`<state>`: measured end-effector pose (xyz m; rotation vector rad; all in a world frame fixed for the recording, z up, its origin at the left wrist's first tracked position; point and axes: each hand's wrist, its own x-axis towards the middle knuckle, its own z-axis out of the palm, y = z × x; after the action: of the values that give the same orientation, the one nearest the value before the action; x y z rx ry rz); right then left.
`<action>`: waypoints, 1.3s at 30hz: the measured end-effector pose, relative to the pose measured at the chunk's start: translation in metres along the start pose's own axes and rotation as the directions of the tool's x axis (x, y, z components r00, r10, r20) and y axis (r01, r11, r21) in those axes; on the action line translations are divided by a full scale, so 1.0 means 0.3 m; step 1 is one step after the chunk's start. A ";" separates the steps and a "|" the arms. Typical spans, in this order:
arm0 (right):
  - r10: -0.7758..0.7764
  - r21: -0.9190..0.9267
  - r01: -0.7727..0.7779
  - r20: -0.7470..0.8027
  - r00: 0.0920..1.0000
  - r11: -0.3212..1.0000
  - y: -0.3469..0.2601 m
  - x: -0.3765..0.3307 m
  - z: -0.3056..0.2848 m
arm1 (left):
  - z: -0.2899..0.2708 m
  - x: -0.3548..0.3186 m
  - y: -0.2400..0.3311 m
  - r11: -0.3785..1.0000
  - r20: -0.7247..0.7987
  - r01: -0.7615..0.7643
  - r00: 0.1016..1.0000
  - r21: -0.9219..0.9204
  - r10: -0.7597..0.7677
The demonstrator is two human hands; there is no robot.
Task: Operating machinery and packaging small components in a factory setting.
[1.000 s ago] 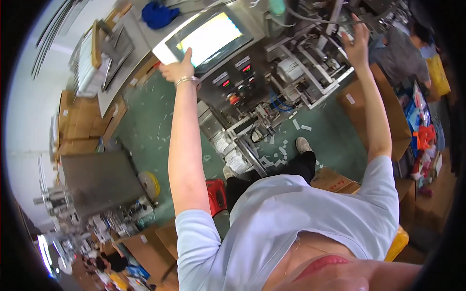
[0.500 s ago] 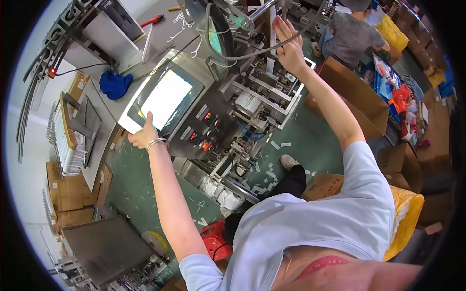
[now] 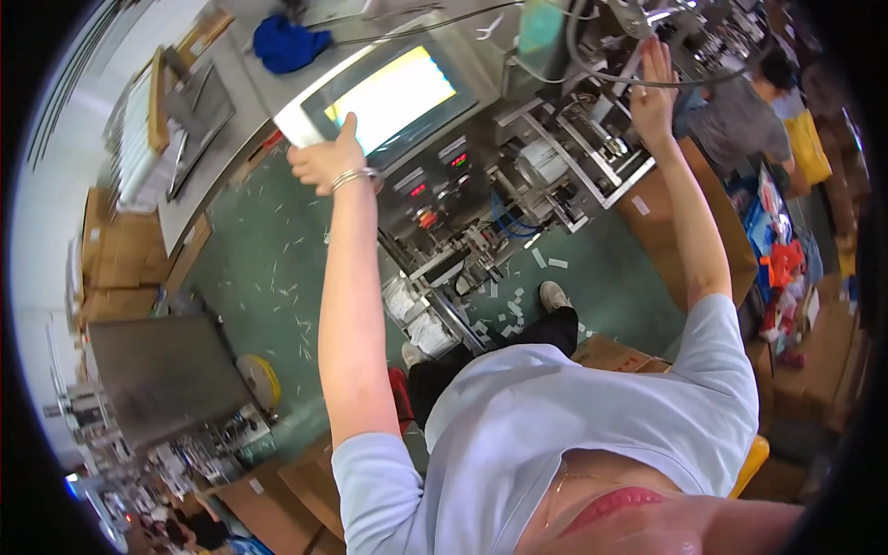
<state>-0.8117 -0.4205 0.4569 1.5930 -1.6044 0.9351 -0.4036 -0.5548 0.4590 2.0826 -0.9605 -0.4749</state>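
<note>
In the head view a grey metal machine (image 3: 518,176) stands at 12 o'clock, boxy and hard-edged, with a glowing flat screen (image 3: 393,97) tilted in a pale frame, red readouts on a dark panel below it, and a clutter of steel brackets and blue hoses toward 1 o'clock. The left hand (image 3: 326,159) is stretched far up on a straight arm, a thin metal bracelet (image 3: 354,176) at the wrist; its fingers curl over the lower left corner of the screen frame, touching it, thumb up along the edge. The right hand (image 3: 653,92) reaches up at 1 o'clock with fingers open and nearly straight, palm laid against thin curved tubes (image 3: 629,79) and metal parts at the machine's top; whether it grips anything cannot be told. A crumpled blue cloth (image 3: 289,42) lies on the machine top at 11 o'clock. The green floor (image 3: 268,268) is strewn with white paper scraps. Brown cardboard boxes (image 3: 111,259) stack at 9 o'clock, another box (image 3: 610,353) near the person's black trousers at centre. A seated person (image 3: 740,111) in grey works at 2 o'clock, beyond the right arm.
</note>
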 end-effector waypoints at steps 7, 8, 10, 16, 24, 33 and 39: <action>0.036 -0.077 -0.025 0.141 0.989 0.997 -0.045 -0.042 -0.022 | -0.026 -0.003 -0.006 0.999 0.000 0.013 1.000 -0.036 -0.013; 0.040 -0.098 -0.025 0.154 0.987 0.995 -0.034 -0.046 -0.038 | -0.026 -0.008 0.009 1.000 -0.009 0.021 1.000 0.001 -0.021; 0.061 -0.110 -0.043 0.159 0.985 0.993 -0.039 -0.046 -0.029 | -0.022 -0.020 0.017 0.999 0.011 0.014 1.000 0.040 -0.015; 0.142 -0.266 -0.047 0.351 0.925 0.963 -0.073 -0.125 -0.072 | -0.027 -0.014 0.003 0.998 -0.005 0.043 0.999 0.036 -0.042; 0.000 0.489 -0.188 0.360 0.933 0.852 -0.449 -0.392 -0.074 | -0.070 0.098 -0.284 0.445 0.417 0.300 0.889 -0.844 0.191; 0.244 0.128 -0.778 0.969 -0.033 -0.615 -0.767 -0.585 0.382 | -0.533 -0.414 -1.583 0.476 0.402 0.878 0.455 -0.053 -0.795; 0.266 0.113 -0.650 0.953 -0.142 -0.752 -0.784 -0.504 0.435 | -0.957 -0.845 -1.930 0.109 -0.090 0.990 0.101 -0.085 -0.991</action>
<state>-0.5710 -0.4538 0.2666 -0.0457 -2.7859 3.4892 -0.1206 0.0197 0.1911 2.4495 0.8179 -0.9785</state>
